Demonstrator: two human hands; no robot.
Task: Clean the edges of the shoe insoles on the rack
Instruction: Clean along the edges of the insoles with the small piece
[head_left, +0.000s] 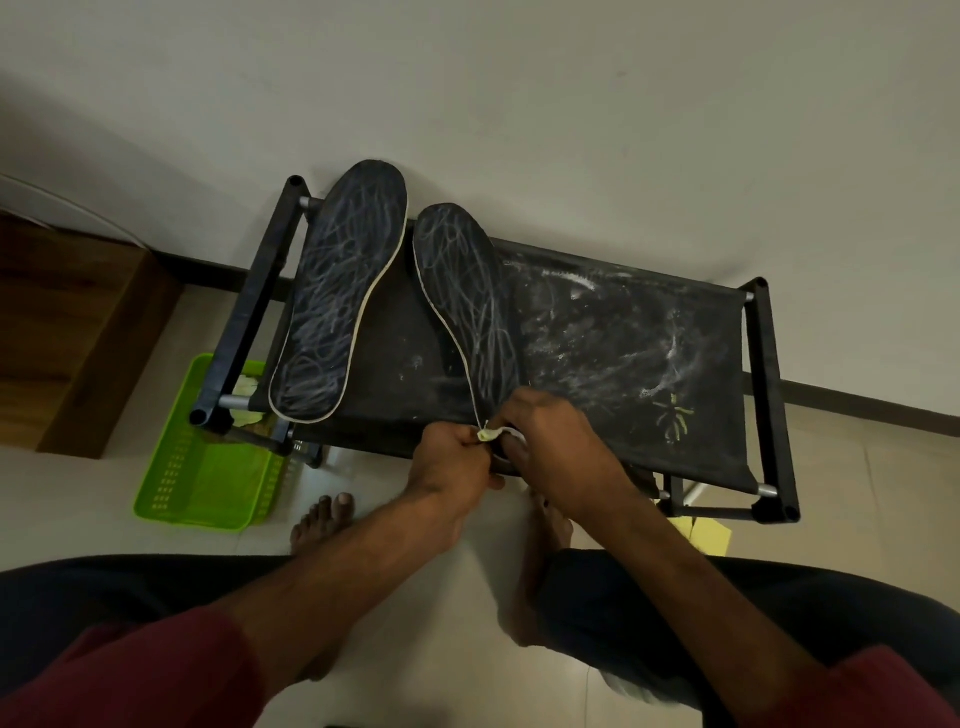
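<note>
Insoles, two of them, lying on top of the black rack (613, 332), dark sides up and covered in pale scribbly marks. The left insole (337, 291) sits by the rack's left end, its far tip poking past the far rail towards the wall (571, 104). The right insole (465, 301) is just beside it, angled so the near end comes over the rack's near edge.

That near end is where both hands are. The left hand (452, 460) has its fingers curled tight and is pinching a little pale yellowish wipe (488, 433) right against the insole's light-coloured rim. The right hand (556, 441) is curled over the near end of the same insole and looks to be gripping it, though the end itself is mostly hidden under the fingers. The two hands are practically touching.

The rack's fabric top is smeared with white dusty streaks across the middle and right, plus a small yellow-green scribble (674, 415) near the right end. A bright green basket (202, 478) sits on the floor (441, 675) under the rack's left end. The person's bare feet are on the floor, close to the rack.
</note>
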